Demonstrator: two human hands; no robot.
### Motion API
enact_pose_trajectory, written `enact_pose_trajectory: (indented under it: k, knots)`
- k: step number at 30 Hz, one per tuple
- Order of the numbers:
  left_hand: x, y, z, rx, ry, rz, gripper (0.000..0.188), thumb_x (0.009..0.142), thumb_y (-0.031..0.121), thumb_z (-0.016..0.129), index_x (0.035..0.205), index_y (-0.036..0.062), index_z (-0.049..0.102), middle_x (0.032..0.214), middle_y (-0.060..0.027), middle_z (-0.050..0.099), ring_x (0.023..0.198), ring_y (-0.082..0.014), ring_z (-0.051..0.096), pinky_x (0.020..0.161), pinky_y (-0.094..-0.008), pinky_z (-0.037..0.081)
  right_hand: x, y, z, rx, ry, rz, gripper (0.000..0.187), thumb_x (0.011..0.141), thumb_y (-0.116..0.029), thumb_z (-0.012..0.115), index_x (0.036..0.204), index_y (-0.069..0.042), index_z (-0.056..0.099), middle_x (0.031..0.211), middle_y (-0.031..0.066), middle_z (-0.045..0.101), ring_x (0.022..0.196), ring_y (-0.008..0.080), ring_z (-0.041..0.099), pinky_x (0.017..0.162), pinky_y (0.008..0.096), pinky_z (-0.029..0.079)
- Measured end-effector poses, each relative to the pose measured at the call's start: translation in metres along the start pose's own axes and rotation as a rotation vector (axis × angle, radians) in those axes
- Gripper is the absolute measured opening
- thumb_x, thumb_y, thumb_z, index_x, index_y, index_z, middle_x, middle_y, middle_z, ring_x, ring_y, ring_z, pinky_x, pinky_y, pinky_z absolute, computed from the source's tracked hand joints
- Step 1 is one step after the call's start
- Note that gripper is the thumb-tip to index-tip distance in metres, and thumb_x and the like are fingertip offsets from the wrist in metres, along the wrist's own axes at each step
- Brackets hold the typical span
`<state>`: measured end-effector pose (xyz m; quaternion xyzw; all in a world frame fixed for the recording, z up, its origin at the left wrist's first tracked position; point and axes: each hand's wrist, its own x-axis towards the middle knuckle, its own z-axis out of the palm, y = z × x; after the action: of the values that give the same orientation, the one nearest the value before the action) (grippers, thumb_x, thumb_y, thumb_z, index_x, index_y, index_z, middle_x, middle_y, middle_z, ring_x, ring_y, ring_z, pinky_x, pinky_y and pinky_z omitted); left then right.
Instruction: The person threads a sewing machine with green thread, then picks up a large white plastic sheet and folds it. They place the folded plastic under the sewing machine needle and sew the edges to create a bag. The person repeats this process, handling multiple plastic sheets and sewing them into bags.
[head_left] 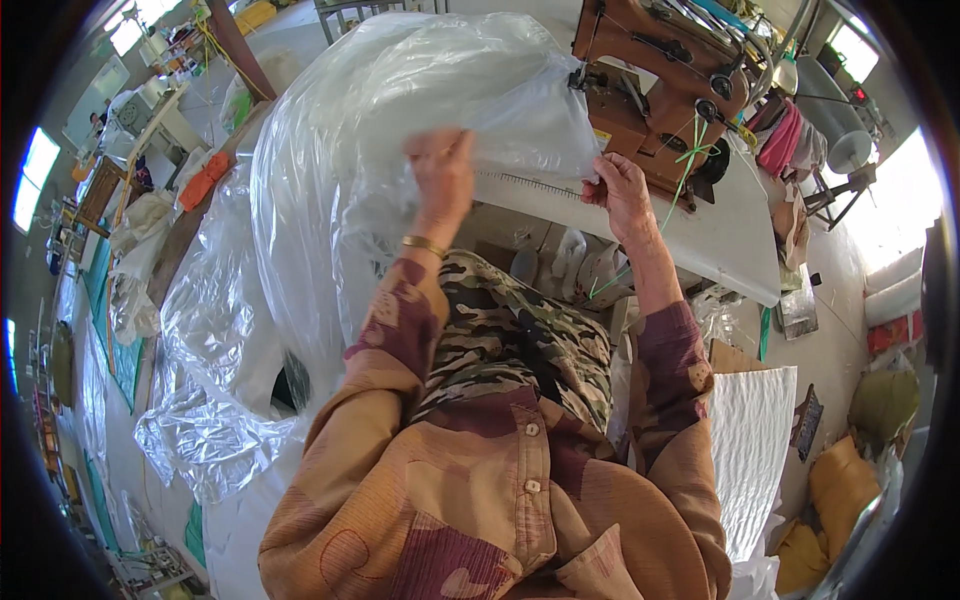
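Note:
A large heap of clear plastic film [350, 120] covers the left part of the white table [700, 240] and hangs over its near edge. My right hand [618, 190] pinches the film's near right corner between thumb and fingers, close to the sewing machine. Over the film to the left is my left hand [442, 170], smeared by motion, with a bracelet at the wrist; whether its fingers hold the film cannot be made out. A brown sewing machine [660, 75] stands just beyond my right hand. Between my hands a ruler scale [530, 185] runs along the table's near edge.
A green string [684, 175] hangs from the machine past the table edge. More crumpled plastic film [230, 350] lies at the left, near an orange bundle [203, 180]. A white sheet [750, 450] is at my right, with yellow-brown sacks [840, 490] farther right.

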<state>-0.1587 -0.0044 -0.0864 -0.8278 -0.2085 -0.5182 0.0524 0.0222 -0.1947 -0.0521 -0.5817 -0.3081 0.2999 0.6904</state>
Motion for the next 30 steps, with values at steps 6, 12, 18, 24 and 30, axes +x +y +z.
enact_pose_trajectory:
  k: [6,12,18,24,30]
  knots:
    - [0.003,-0.063,-0.050,0.287,-0.209,-0.043,0.044,0.070,0.008,0.073,0.113,0.0089,0.064,0.119,-0.0072,0.058,0.113,-0.0249,0.054,0.106,-0.0493,0.029,0.002,0.018,0.004,-0.022,-0.012,0.004,0.021,0.093,-0.023,0.060,0.086,-0.004,0.062,0.076,0.0022,0.062,0.063,0.0102,0.059,0.059,0.0268,0.054]
    - [-0.012,0.048,-0.099,-0.546,-0.705,0.052,0.040,0.084,0.021,0.072,0.121,0.0074,0.063,0.119,-0.0129,0.063,0.106,-0.0269,0.061,0.092,-0.0365,0.048,-0.003,0.017,0.010,-0.094,0.048,-0.002,0.020,0.092,-0.020,0.061,0.083,-0.002,0.061,0.072,0.0023,0.061,0.059,0.0095,0.057,0.056,0.0271,0.053]
    - [-0.051,0.112,-0.007,-1.878,-0.693,-0.988,0.044,0.095,0.033,0.063,0.121,-0.0025,0.056,0.110,-0.0095,0.065,0.096,-0.0153,0.063,0.086,-0.0324,0.052,-0.007,0.005,0.017,-0.308,0.115,-0.127,0.019,0.088,-0.016,0.064,0.081,0.001,0.060,0.069,0.0035,0.062,0.059,0.0100,0.057,0.054,0.0274,0.049]
    - [-0.026,0.144,0.034,-2.420,-0.081,-1.421,0.036,0.092,0.028,0.068,0.109,-0.0010,0.056,0.106,-0.0090,0.064,0.091,-0.0146,0.063,0.088,-0.0298,0.051,-0.026,-0.011,0.027,-1.010,0.269,-0.455,0.016,0.086,-0.017,0.062,0.087,-0.001,0.058,0.072,0.0128,0.065,0.064,0.0288,0.063,0.062,0.0386,0.048]
    - [-0.015,0.139,0.043,-2.308,-0.050,-1.404,0.033,0.098,0.026,0.058,0.117,-0.0010,0.055,0.101,-0.0075,0.065,0.094,-0.0155,0.064,0.085,-0.0301,0.051,-0.040,-0.013,0.038,-1.353,0.225,-0.508,0.016,0.087,-0.013,0.059,0.097,-0.007,0.049,0.081,0.0133,0.063,0.074,0.0364,0.063,0.063,0.0464,0.047]
